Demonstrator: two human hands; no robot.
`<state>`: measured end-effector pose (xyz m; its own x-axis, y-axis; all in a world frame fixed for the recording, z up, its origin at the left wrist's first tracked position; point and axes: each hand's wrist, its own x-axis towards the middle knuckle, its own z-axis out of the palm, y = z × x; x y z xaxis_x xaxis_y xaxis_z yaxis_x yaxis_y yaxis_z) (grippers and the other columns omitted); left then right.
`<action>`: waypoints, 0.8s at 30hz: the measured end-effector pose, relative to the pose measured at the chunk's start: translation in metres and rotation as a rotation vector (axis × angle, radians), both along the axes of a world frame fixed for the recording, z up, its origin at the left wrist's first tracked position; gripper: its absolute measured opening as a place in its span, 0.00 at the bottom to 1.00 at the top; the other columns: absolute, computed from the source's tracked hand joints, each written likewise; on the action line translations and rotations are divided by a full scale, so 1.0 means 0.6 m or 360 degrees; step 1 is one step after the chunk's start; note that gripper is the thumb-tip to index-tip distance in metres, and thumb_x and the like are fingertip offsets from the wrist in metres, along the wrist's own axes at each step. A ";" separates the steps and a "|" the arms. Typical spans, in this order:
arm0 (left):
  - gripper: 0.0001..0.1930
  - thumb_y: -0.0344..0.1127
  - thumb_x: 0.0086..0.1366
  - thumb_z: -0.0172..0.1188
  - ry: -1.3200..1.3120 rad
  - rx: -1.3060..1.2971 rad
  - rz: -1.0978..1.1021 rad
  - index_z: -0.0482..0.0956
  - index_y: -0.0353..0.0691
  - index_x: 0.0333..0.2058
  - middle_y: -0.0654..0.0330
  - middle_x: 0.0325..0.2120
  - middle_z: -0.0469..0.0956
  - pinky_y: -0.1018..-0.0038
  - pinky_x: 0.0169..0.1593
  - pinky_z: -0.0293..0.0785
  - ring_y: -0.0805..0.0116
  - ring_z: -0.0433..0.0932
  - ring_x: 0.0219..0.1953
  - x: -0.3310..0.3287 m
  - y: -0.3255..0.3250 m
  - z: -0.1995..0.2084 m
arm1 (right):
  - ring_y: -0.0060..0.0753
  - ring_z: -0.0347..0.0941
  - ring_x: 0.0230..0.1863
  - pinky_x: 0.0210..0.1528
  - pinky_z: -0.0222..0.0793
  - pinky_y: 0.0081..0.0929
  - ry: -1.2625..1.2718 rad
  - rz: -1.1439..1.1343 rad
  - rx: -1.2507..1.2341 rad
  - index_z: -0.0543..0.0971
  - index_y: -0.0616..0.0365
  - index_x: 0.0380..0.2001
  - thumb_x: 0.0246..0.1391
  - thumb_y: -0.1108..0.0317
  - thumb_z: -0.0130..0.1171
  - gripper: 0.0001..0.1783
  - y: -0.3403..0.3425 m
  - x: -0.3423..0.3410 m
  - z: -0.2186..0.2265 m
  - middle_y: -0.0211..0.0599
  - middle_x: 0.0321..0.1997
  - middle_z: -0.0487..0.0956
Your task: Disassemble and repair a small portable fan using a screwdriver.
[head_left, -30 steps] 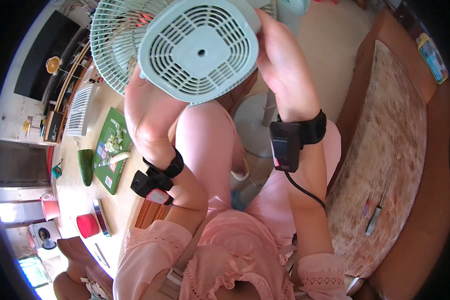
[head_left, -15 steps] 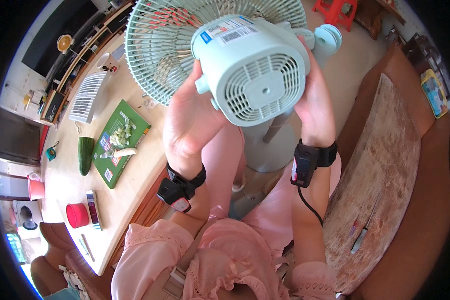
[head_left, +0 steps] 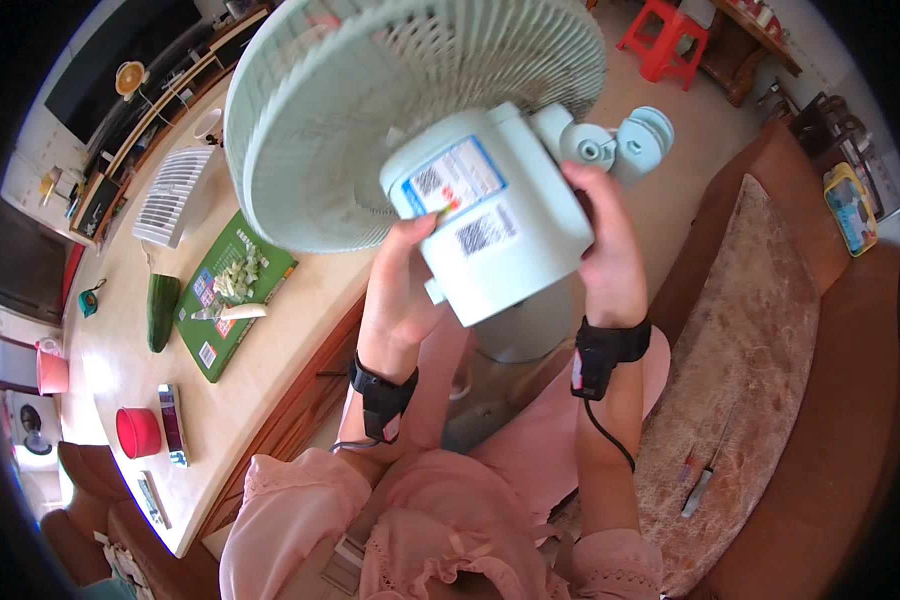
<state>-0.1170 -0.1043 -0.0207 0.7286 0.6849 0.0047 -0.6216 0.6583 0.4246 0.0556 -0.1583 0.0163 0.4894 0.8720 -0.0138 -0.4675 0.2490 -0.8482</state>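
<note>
"Fan [head_left: 450,150] first: how is it held?"

"Left hand [head_left: 400,305] and right hand [head_left: 610,260] clasp its motor housing [head_left: 535,250] from opposite sides, left thumb [head_left: 410,232] by the printed label [head_left: 462,180]. The grip is closed around the body; I cannot tell how the hidden fingers sit."

"And where is it?"

"Up in the air over the lap [head_left: 540,440], its wide cage [head_left: 300,160] on the far side. That looks front-heavy to me, so support the housing from below and share the weight evenly."

"Anything to watch?"

"Mind the round joint pieces [head_left: 642,142] near the right thumb [head_left: 582,175]; they might pinch. Swing the cage clear of the worktop [head_left: 260,385], too: a knife [head_left: 245,312] lies on the green board [head_left: 232,345]."
</note>
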 end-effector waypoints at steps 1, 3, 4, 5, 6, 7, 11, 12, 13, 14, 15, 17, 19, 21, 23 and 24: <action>0.24 0.37 0.55 0.55 0.0017 0.0053 0.0026 0.67 0.32 0.50 0.52 0.46 0.73 0.64 0.53 0.67 0.59 0.72 0.47 -0.002 0.010 -0.020 | 0.23 0.70 0.41 0.45 0.64 0.21 -0.0106 0.0031 0.0038 0.71 0.62 0.42 0.46 0.65 0.56 0.19 0.000 -0.005 0.001 0.31 0.40 0.74; 0.25 0.36 0.51 0.56 0.0020 0.0145 0.0031 0.68 0.31 0.48 0.53 0.43 0.75 0.65 0.51 0.69 0.58 0.74 0.45 -0.005 0.020 -0.035 | 0.23 0.69 0.42 0.46 0.62 0.23 -0.0283 0.0086 0.0081 0.71 0.62 0.42 0.44 0.66 0.56 0.20 0.001 -0.006 0.000 0.31 0.40 0.73; 0.25 0.36 0.51 0.56 0.0018 0.0146 0.0023 0.68 0.31 0.48 0.53 0.43 0.75 0.65 0.51 0.69 0.58 0.74 0.45 -0.004 0.023 -0.036 | 0.22 0.69 0.41 0.45 0.63 0.22 -0.0268 0.0061 0.0097 0.72 0.62 0.41 0.44 0.66 0.57 0.19 0.001 -0.007 -0.001 0.30 0.40 0.74; 0.25 0.35 0.51 0.55 0.0044 0.0168 0.0074 0.68 0.31 0.48 0.53 0.43 0.75 0.65 0.51 0.69 0.58 0.74 0.45 -0.003 0.026 -0.035 | 0.22 0.70 0.40 0.45 0.64 0.21 -0.0223 0.0083 0.0132 0.72 0.62 0.41 0.45 0.67 0.58 0.19 0.003 -0.007 -0.002 0.30 0.40 0.74; 0.24 0.35 0.51 0.55 0.0071 0.0195 0.0122 0.68 0.32 0.48 0.53 0.43 0.75 0.65 0.51 0.69 0.58 0.74 0.45 -0.003 0.030 -0.032 | 0.21 0.70 0.40 0.44 0.64 0.21 -0.0176 0.0101 0.0170 0.72 0.62 0.41 0.45 0.67 0.59 0.18 0.006 -0.008 0.000 0.30 0.39 0.74; 0.24 0.36 0.51 0.54 0.0024 0.0232 0.0106 0.68 0.31 0.48 0.52 0.43 0.75 0.65 0.51 0.70 0.58 0.75 0.45 0.000 0.043 -0.034 | 0.20 0.71 0.39 0.43 0.65 0.19 -0.0122 0.0112 0.0197 0.73 0.61 0.41 0.47 0.67 0.60 0.18 0.008 -0.010 0.008 0.29 0.39 0.75; 0.24 0.39 0.54 0.52 0.0117 0.0439 0.0288 0.69 0.31 0.48 0.50 0.42 0.75 0.64 0.49 0.73 0.57 0.77 0.42 0.012 0.103 -0.040 | 0.18 0.70 0.39 0.42 0.64 0.19 -0.0009 0.0081 0.0301 0.75 0.59 0.39 0.47 0.61 0.64 0.18 0.039 -0.001 -0.003 0.27 0.37 0.76; 0.24 0.39 0.54 0.52 0.0129 0.0448 0.0277 0.69 0.31 0.48 0.50 0.42 0.75 0.64 0.49 0.73 0.57 0.77 0.42 0.016 0.115 -0.032 | 0.18 0.70 0.37 0.40 0.65 0.19 -0.0065 0.0065 0.0310 0.75 0.59 0.36 0.46 0.62 0.65 0.17 0.044 -0.003 0.004 0.27 0.35 0.76; 0.23 0.40 0.56 0.52 -0.0004 0.0391 0.0175 0.69 0.31 0.48 0.50 0.42 0.75 0.64 0.48 0.73 0.57 0.77 0.41 0.022 0.125 -0.022 | 0.18 0.71 0.35 0.39 0.65 0.19 -0.0106 0.0031 0.0293 0.75 0.60 0.35 0.45 0.63 0.66 0.17 0.049 -0.004 0.006 0.27 0.34 0.76; 0.23 0.42 0.58 0.51 -0.0136 0.0331 0.0073 0.68 0.31 0.48 0.50 0.42 0.76 0.64 0.47 0.74 0.57 0.77 0.41 0.026 0.135 -0.015 | 0.18 0.71 0.34 0.38 0.66 0.19 -0.0147 -0.0002 0.0274 0.75 0.60 0.35 0.44 0.64 0.67 0.16 0.055 -0.004 0.007 0.28 0.34 0.76; 0.24 0.45 0.60 0.50 -0.0101 0.0422 0.0116 0.69 0.32 0.48 0.50 0.41 0.76 0.65 0.46 0.74 0.58 0.77 0.41 0.029 0.148 -0.022 | 0.18 0.71 0.32 0.36 0.66 0.19 -0.0129 -0.0034 0.0280 0.75 0.61 0.34 0.42 0.67 0.67 0.17 0.065 -0.003 0.006 0.29 0.33 0.77; 0.24 0.46 0.61 0.49 -0.0015 0.0432 0.0227 0.69 0.32 0.48 0.50 0.41 0.76 0.66 0.46 0.74 0.58 0.78 0.41 0.034 0.150 -0.048 | 0.18 0.71 0.32 0.36 0.67 0.18 -0.0073 -0.0060 0.0284 0.75 0.62 0.34 0.41 0.68 0.68 0.17 0.075 -0.003 0.005 0.30 0.33 0.77; 0.23 0.47 0.61 0.49 0.0087 0.0379 0.0410 0.70 0.33 0.46 0.52 0.40 0.77 0.68 0.45 0.75 0.60 0.78 0.39 0.048 0.137 -0.059 | 0.18 0.72 0.32 0.34 0.68 0.17 -0.0009 -0.0107 0.0293 0.75 0.62 0.34 0.41 0.70 0.67 0.16 0.080 -0.003 0.004 0.30 0.32 0.77; 0.23 0.47 0.60 0.49 0.0133 0.0382 0.0496 0.70 0.33 0.46 0.52 0.39 0.77 0.69 0.44 0.75 0.61 0.78 0.38 0.057 0.126 -0.065 | 0.18 0.72 0.32 0.34 0.68 0.17 -0.0042 -0.0130 0.0273 0.75 0.62 0.34 0.41 0.70 0.67 0.16 0.085 0.000 0.001 0.30 0.32 0.77; 0.23 0.47 0.60 0.50 0.0189 0.0372 0.0592 0.71 0.33 0.45 0.53 0.38 0.77 0.70 0.43 0.76 0.62 0.78 0.37 0.056 0.121 -0.068 | 0.17 0.72 0.32 0.35 0.68 0.16 -0.0071 -0.0141 0.0242 0.75 0.62 0.34 0.41 0.70 0.67 0.16 0.088 -0.001 0.000 0.29 0.32 0.77; 0.23 0.48 0.59 0.50 0.0235 0.0422 0.0649 0.71 0.33 0.44 0.53 0.37 0.78 0.71 0.42 0.76 0.63 0.79 0.36 0.055 0.122 -0.065 | 0.20 0.72 0.33 0.36 0.68 0.18 -0.0132 -0.0154 0.0234 0.75 0.63 0.36 0.41 0.71 0.67 0.18 0.090 -0.001 0.005 0.31 0.33 0.77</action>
<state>-0.0839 -0.0312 -0.0599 0.4084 0.9029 0.1340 -0.7261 0.2324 0.6471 0.0552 -0.1044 0.0191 0.5654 0.8102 0.1544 -0.3652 0.4137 -0.8339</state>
